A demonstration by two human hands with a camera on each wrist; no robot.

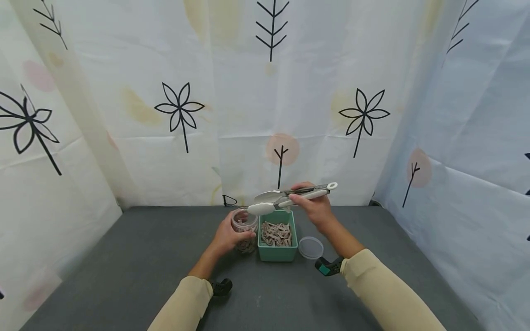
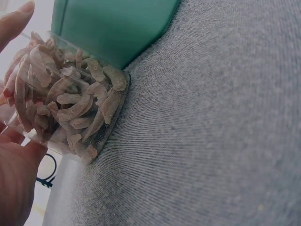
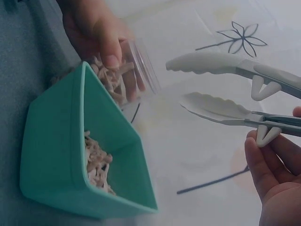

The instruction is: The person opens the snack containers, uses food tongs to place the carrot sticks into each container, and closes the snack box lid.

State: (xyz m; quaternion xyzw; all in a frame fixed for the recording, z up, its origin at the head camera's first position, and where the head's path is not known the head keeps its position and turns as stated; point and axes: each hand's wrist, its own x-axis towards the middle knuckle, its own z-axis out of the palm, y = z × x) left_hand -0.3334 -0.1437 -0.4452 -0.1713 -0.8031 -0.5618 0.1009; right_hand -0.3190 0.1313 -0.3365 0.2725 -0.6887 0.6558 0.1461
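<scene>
My left hand grips a clear plastic jar that stands on the grey surface, thumb on one side and fingers on the other. Dried, curled, pale-brown pieces fill much of the jar. In my right hand I hold white-and-steel tongs level above the containers. Their scalloped white tips are spread apart with nothing between them, near the jar's mouth. A green rectangular tub sits right beside the jar, with more of the same pieces inside.
A round translucent lid lies on the grey surface to the right of the tub. White cloth with plant drawings hangs behind and along both sides. Dark bands circle both wrists.
</scene>
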